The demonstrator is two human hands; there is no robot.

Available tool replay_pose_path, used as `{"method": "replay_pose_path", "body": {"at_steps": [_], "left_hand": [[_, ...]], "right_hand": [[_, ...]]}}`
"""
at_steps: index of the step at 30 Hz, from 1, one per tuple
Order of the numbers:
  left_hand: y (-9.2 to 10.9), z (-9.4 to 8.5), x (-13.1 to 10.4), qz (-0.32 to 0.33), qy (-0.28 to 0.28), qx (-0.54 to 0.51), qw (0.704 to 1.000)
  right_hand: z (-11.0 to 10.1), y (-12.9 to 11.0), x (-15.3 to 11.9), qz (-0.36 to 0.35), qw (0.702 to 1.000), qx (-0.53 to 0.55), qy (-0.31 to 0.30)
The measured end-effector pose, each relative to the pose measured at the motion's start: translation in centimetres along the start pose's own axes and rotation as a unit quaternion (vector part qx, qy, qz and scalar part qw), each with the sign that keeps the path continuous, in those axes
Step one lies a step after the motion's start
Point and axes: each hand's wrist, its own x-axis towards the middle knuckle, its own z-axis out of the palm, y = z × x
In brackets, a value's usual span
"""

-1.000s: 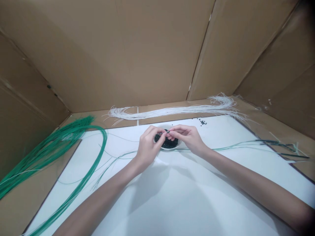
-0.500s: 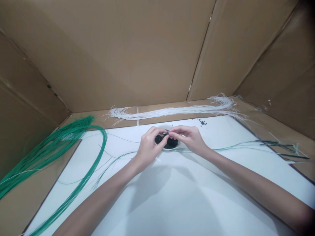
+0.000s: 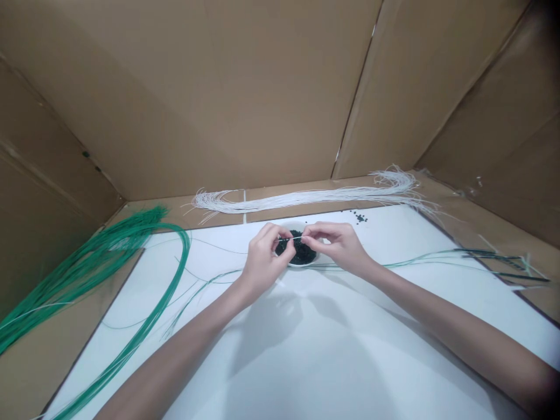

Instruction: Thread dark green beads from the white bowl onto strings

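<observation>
Over a white bowl [image 3: 301,266] of small black beads [image 3: 303,254], my two hands pinch a thin white string [image 3: 296,238] stretched between them. My left hand [image 3: 268,254] is closed on it with thumb and forefinger, and a few dark beads appear to sit on the string there. My right hand [image 3: 339,244] pinches the string's other side with its fingertips, a short gap away. Whether a bead is inside the right fingertips is too small to tell.
A bundle of white strings [image 3: 306,200] lies along the back. Green strands [image 3: 170,280] curve along the left. Thin green strings run behind my wrists to dark beaded strands [image 3: 503,259] at right. Loose beads [image 3: 361,219] lie at the back. Cardboard walls [image 3: 227,87] surround the white board [image 3: 350,350].
My hands have drawn slightly apart, and a short length of white string now shows between the fingertips. The other things have stayed in place.
</observation>
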Motion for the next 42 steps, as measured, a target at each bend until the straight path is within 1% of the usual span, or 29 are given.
{"method": "replay_pose_path", "body": {"at_steps": [3,6,12,17,23,33,39,42], "left_hand": [[-0.1,0.0,-0.03,0.009,-0.005,-0.006,1.0],[-0.3,0.06,-0.03,0.024,-0.012,-0.01,1.0],[-0.27,0.0,0.05,0.015,0.016,-0.007,1.0],[-0.05,-0.2,0.04,0.021,0.031,-0.008,0.999],[0.15,-0.14,0.0,0.028,0.029,-0.01,0.999],[0.13,-0.11,-0.01,0.029,0.028,-0.007,0.999],[0.16,-0.12,-0.01,0.037,0.027,-0.004,0.999],[0.09,-0.18,0.0,0.045,0.024,0.006,0.999]], "right_hand": [[0.08,0.16,-0.03,0.003,1.0,0.014,0.003],[0.17,0.35,-0.08,0.021,0.998,0.059,0.007],[-0.01,0.54,0.25,0.103,0.976,0.187,0.033],[-0.03,0.57,0.35,0.115,0.964,0.238,0.034],[0.0,0.63,0.27,0.099,0.965,0.243,0.027],[-0.02,0.75,0.2,0.094,0.965,0.245,0.026],[-0.04,0.54,0.2,0.092,0.97,0.225,0.028],[-0.03,0.34,0.19,0.087,0.976,0.197,0.035]]}}
